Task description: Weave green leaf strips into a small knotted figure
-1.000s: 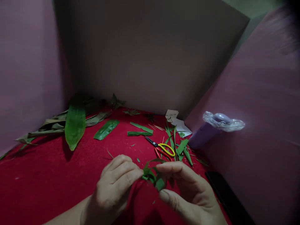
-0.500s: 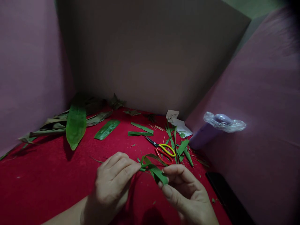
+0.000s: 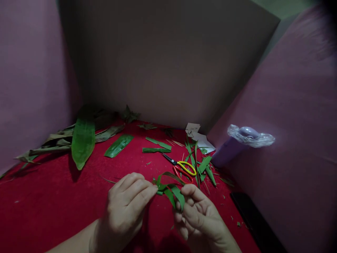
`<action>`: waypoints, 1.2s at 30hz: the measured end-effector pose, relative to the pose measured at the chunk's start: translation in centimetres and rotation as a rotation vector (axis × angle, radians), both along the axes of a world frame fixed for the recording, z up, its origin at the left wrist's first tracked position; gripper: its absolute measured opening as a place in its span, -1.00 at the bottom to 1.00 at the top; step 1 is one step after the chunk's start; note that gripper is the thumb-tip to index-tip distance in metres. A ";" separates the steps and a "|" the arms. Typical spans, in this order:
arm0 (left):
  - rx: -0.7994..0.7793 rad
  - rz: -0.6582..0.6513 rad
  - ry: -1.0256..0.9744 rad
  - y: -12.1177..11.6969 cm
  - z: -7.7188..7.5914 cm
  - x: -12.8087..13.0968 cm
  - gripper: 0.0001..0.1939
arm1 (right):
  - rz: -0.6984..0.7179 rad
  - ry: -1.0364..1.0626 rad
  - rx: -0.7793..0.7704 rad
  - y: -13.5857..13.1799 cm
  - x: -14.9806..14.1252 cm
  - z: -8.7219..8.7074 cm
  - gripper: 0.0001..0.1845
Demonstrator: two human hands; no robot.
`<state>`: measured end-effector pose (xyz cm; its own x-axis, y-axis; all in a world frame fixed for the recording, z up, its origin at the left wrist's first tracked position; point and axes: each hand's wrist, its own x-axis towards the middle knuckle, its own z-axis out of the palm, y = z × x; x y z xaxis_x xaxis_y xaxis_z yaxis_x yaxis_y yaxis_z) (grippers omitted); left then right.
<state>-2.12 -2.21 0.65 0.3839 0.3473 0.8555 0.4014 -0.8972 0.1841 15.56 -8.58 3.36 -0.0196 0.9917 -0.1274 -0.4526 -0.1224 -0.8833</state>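
Green leaf strips [image 3: 170, 195], bent into loops, span the gap between my hands above the red cloth. My left hand [image 3: 130, 203] is closed and pinches their gathered left end between thumb and forefinger. On the other side, my right hand [image 3: 202, 214] has its fingers curled at the strips' free right ends, with a thin brownish strip reaching its forefinger. Just beyond the strips lie scissors [image 3: 181, 168] with one yellow and one red handle, their dark blades pointing to the far left.
Cut leaf pieces [image 3: 204, 165] lie right of the scissors, near white paper [image 3: 204, 142]. A broad leaf [image 3: 83, 142] rests on dried leaves at the left. A purple container [image 3: 228, 151] topped with clear plastic stands by the right wall. A black flat object [image 3: 252, 218] lies at right.
My right thumb has drawn in toward the forefinger, and its lower fingers now show beneath. The strips' right ends have curved downward. My left hand keeps its pinch.
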 end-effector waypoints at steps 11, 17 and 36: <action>-0.084 -0.006 -0.030 0.2 -0.2 0.0 -0.71 | -0.115 0.351 -0.138 0.7 -1.0 -0.8 -0.71; -0.075 -0.007 -0.007 0.4 -0.2 0.0 -0.71 | -0.202 0.132 -0.001 2.0 -0.1 -0.2 -0.74; -0.022 0.000 0.042 0.5 0.0 0.1 -0.77 | 0.090 -0.707 0.382 2.7 0.4 4.0 -0.90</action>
<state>-1.98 -1.75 0.61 0.4195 0.3659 0.8307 0.4096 -0.8930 0.1865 15.95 -5.92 7.31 -0.1433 0.9675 0.2082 0.2262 0.2368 -0.9449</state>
